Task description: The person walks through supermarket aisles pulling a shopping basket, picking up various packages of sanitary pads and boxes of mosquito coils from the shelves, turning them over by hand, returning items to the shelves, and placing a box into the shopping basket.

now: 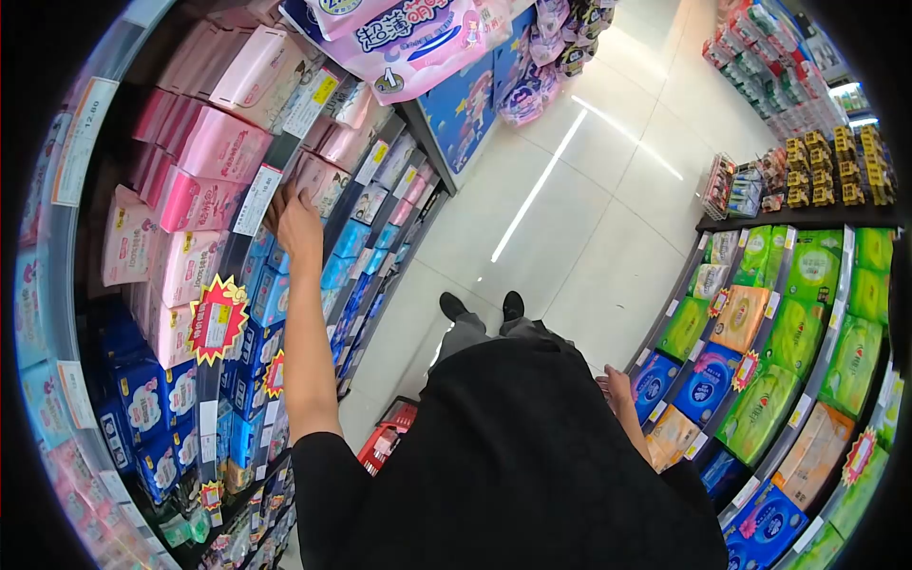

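My left hand [296, 220] reaches into the left shelf, its fingers stretched at the front of a pink and white tissue pack [323, 182]. Its fingertips are partly hidden at the shelf edge, close to a white price tag [257, 200]. No pack is lifted in it. Light blue packs [273, 294] sit just below this hand. My right hand [617, 388] hangs low by my side with its fingers loosely apart and nothing in them. Nearest to it is a blue tissue pack [655, 382] on the right shelf.
Stacked pink packs [225, 142] and dark blue packs [143, 403] fill the left shelves. Green packs [794, 332] line the right shelf. A red basket [389, 432] stands on the floor by my left side. Large pink bags [408, 43] hang ahead, above the tiled aisle [579, 190].
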